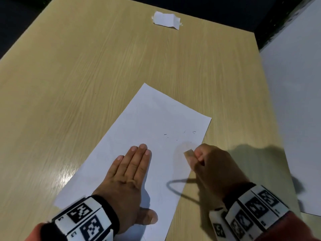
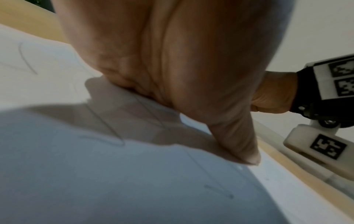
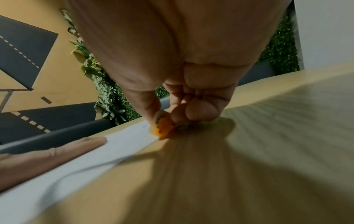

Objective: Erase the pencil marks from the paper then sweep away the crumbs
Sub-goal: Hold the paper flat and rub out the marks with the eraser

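A white sheet of paper (image 1: 147,129) lies slanted on the wooden table (image 1: 78,75). Faint pencil lines (image 2: 107,125) show on it in the left wrist view, and small dark eraser crumbs (image 1: 175,135) lie near its right edge. My left hand (image 1: 128,171) lies flat on the sheet with straight fingers, thumb spread. My right hand (image 1: 208,162) pinches an orange eraser (image 3: 162,128) at the paper's right edge, its tip blurred (image 1: 188,153) against the sheet. The eraser's underside is hidden.
A small torn scrap of white paper (image 1: 166,20) lies near the table's far edge. A white surface (image 1: 298,101) stands to the right of the table. The wrist bands carry black-and-white markers (image 1: 83,216).
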Motion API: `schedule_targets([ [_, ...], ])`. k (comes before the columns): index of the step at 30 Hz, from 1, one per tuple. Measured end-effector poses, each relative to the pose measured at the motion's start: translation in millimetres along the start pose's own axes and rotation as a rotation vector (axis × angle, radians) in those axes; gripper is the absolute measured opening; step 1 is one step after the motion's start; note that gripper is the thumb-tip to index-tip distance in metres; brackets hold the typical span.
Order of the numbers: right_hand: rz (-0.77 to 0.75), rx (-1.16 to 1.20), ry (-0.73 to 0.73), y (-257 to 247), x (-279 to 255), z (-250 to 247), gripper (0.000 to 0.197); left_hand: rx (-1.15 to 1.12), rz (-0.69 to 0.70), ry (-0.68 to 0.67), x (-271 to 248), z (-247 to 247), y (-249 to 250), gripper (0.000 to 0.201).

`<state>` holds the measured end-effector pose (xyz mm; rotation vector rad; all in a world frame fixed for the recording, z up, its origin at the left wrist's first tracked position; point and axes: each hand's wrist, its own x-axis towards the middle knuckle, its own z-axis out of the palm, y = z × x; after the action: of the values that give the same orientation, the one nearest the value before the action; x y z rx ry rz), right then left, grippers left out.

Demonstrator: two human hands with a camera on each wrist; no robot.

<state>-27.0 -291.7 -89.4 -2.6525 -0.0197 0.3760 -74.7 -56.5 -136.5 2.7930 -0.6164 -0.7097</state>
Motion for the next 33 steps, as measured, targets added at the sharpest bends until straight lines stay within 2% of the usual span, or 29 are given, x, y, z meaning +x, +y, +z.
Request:
schedule_targets([
  [2,-0.065,0.035,0.003,-9.5,-6.3,4.6,0.035,0.003,0.004,0.012,-0.2,-0.7,0.7,0.13],
  [5,-0.313,0.082,-0.113,-31.2,-23.8,30.0,0.033,0.005,0.016,0.048,-1.2,-0.4,-0.2,0.127],
  [6,-0.351,0.072,-0.129,-29.9,-23.7,33.2,0.033,0.02,0.025,0.058,-0.6,0.2,1.0,0.126],
  [8,-0.288,0.048,-0.126,-19.5,-10.9,26.7,0.032,0.025,0.029,0.09,-0.1,2.8,0.1,0.126],
  [10,-0.196,-0.003,-0.06,-7.6,1.0,12.5,0.034,0.031,0.026,0.09,0.4,2.8,0.3,0.126],
  [12,-0.219,-0.029,0.004,-6.1,5.1,6.6,0.033,0.019,0.023,0.101,0.2,3.0,0.0,0.125],
  [17,-0.309,-0.012,-0.12,-36.1,10.9,22.9,0.031,-0.005,0.033,0.154,-0.1,6.6,0.9,0.125],
  [25,-0.045,0.038,0.004,-9.2,51.0,-6.3,0.036,-0.009,0.062,0.24,-1.0,10.8,2.6,0.128],
  [27,-0.063,0.056,0.018,-17.0,47.0,-3.1,0.035,-0.012,0.055,0.23,-0.1,10.3,3.4,0.128],
  [31,-0.339,-0.018,-0.092,-39.2,19.1,26.3,0.035,-0.02,0.055,0.218,1.9,10.4,3.2,0.127],
  [33,-0.227,-0.023,-0.063,-29.0,34.0,19.3,0.034,-0.027,0.057,0.232,1.9,10.6,2.1,0.126],
])
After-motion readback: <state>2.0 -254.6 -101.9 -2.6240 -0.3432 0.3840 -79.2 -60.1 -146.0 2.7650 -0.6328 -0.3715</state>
